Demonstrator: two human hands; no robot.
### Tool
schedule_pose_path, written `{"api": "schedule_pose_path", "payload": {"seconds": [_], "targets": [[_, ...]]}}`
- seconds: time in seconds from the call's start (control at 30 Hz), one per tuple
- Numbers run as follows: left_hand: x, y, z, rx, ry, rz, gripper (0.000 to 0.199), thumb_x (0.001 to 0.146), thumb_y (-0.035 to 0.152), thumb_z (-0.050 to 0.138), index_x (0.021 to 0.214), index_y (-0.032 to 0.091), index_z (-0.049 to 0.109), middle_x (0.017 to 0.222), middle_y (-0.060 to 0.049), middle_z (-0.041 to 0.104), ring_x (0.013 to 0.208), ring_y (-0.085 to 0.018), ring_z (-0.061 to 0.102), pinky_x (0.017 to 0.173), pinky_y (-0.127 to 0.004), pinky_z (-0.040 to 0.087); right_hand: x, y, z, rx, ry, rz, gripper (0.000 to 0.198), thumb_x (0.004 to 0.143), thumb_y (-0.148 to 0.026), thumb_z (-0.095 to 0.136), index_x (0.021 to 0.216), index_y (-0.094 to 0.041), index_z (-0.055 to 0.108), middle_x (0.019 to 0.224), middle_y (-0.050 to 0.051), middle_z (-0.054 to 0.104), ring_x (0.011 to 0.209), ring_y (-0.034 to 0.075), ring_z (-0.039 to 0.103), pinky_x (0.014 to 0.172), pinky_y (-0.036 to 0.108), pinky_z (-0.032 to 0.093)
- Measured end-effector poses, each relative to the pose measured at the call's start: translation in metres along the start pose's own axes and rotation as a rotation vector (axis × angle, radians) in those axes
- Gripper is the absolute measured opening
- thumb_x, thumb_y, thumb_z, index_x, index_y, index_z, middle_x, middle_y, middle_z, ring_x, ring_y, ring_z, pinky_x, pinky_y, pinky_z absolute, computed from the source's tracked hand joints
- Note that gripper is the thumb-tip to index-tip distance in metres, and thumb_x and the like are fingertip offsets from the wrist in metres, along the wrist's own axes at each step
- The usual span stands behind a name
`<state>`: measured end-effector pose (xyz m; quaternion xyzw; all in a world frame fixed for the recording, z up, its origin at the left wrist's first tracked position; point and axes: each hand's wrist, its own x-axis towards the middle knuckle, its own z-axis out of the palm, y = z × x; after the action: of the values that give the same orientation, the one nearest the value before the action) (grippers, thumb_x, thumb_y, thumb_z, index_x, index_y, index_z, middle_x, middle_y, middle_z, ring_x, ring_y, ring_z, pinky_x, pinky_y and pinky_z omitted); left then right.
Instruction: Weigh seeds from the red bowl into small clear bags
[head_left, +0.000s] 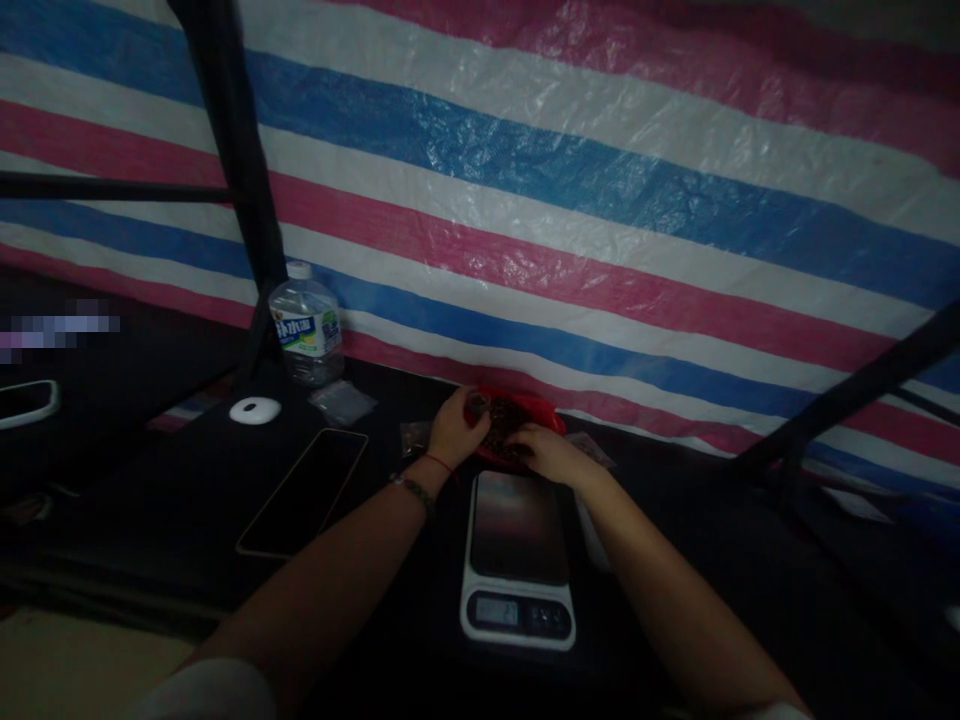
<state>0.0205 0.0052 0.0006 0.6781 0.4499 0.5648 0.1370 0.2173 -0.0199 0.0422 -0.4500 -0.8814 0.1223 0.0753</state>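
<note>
Now | red bowl (534,408): shallow, dark bits inside | left hand (454,430) grasping rim | right hand (546,452) grip unclear

- Both hands, the left hand (455,428) and the right hand (550,452), sit on a red bowl (541,408); just beyond it the striped tarp (600,200) closes off any reach further forward.
- Just short of both hands, between the forearms, lies a kitchen scale (517,555), blocking a straight pull back along the surface.
- Left of the left hand: a small clear bag (343,402) and a dark tablet (304,492), then a water bottle (306,325), a white puck (255,410) and a black pole (236,180).
- Right of the right hand the dark table (675,480) lies bare up to a slanted black bar (847,400).
</note>
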Motion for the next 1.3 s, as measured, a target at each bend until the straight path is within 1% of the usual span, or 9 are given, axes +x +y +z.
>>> {"api": "schedule_pose_path", "payload": {"seconds": [0.1,0.33,0.4,0.5,0.6,0.7,0.8,1.0,1.3], "targets": [[0.0,0.001,0.0,0.012,-0.003,0.006,0.039,0.072,0.019,0.062,0.11,0.017,0.052,0.103,-0.007,0.064,0.096,-0.021,0.062,0.09,-0.036,0.05,0.005,-0.004,0.002,0.018,-0.062,-0.036,0.034,0.075,-0.006,0.054,0.103,-0.017,0.07,0.105,0.01,0.065,0.095,0.018,0.059,0.086,0.027,0.044],[0.0,0.001,0.002,0.011,-0.024,0.014,0.039,0.072,0.02,0.062,0.111,0.017,0.054,0.106,-0.008,0.064,0.099,-0.022,0.062,0.092,-0.037,0.049,0.022,-0.003,-0.001,-0.034,-0.115,0.022,0.024,0.073,-0.008,0.056,0.085,-0.018,0.074,0.089,0.006,0.07,0.085,0.018,0.062,0.079,0.026,0.045],[0.0,-0.001,0.003,0.005,-0.03,0.013,0.041,0.073,0.021,0.062,0.113,0.017,0.053,0.107,-0.008,0.064,0.101,-0.022,0.062,0.093,-0.038,0.049,0.03,0.002,-0.005,-0.069,-0.104,0.085,0.025,0.072,-0.007,0.057,0.087,-0.019,0.074,0.091,0.006,0.071,0.087,0.019,0.063,0.08,0.026,0.045],[0.0,-0.004,0.004,0.011,-0.036,0.021,0.041,0.073,0.021,0.062,0.113,0.017,0.053,0.108,-0.009,0.064,0.103,-0.023,0.061,0.094,-0.039,0.048,0.036,0.007,-0.009,-0.119,-0.017,0.153,0.03,0.074,-0.006,0.056,0.097,-0.018,0.072,0.1,0.008,0.07,0.095,0.02,0.063,0.085,0.027,0.045],[-0.001,-0.005,0.004,0.037,-0.046,0.044,0.041,0.073,0.021,0.062,0.113,0.015,0.053,0.11,-0.01,0.063,0.103,-0.023,0.06,0.094,-0.039,0.048,0.034,0.009,-0.007,-0.104,0.045,0.159,0.036,0.076,-0.015,0.061,0.111,-0.015,0.067,0.112,0.012,0.066,0.103,0.022,0.06,0.09,0.03,0.043],[-0.002,-0.003,0.004,0.045,-0.082,0.083,0.04,0.073,0.021,0.061,0.112,0.015,0.054,0.107,-0.01,0.063,0.1,-0.022,0.061,0.092,-0.038,0.049,0.029,0.007,-0.001,-0.067,-0.011,0.133,0.043,0.073,-0.022,0.067,0.115,-0.014,0.064,0.114,0.014,0.064,0.103,0.023,0.06,0.089,0.03,0.044],[-0.004,0.0,0.005,0.051,-0.141,0.142,0.04,0.074,0.022,0.061,0.113,0.016,0.055,0.107,-0.009,0.064,0.1,-0.022,0.061,0.092,-0.038,0.048,0.026,0.005,0.004,-0.102,-0.026,0.164,0.036,0.072,-0.015,0.064,0.108,-0.012,0.067,0.108,0.014,0.066,0.097,0.022,0.062,0.085,0.027,0.045],[-0.003,-0.001,0.008,0.116,-0.258,0.14,0.047,0.073,0.021,0.062,0.119,0.017,0.054,0.114,-0.01,0.063,0.106,-0.024,0.059,0.096,-0.041,0.047,0.026,0.007,0.0,-0.121,0.056,0.207,0.027,0.076,-0.008,0.056,0.096,-0.018,0.072,0.099,0.007,0.071,0.096,0.019,0.063,0.086,0.027,0.044],[-0.004,-0.001,0.011,0.122,-0.368,0.173,0.043,0.071,0.021,0.065,0.114,0.018,0.06,0.111,-0.009,0.064,0.106,-0.024,0.059,0.097,-0.04,0.047,0.028,0.009,-0.011,0.078,0.402,0.24,0.021,0.08,-0.012,0.056,0.092,-0.019,0.072,0.097,0.006,0.072,0.092,0.019,0.064,0.087,0.029,0.046]]}}
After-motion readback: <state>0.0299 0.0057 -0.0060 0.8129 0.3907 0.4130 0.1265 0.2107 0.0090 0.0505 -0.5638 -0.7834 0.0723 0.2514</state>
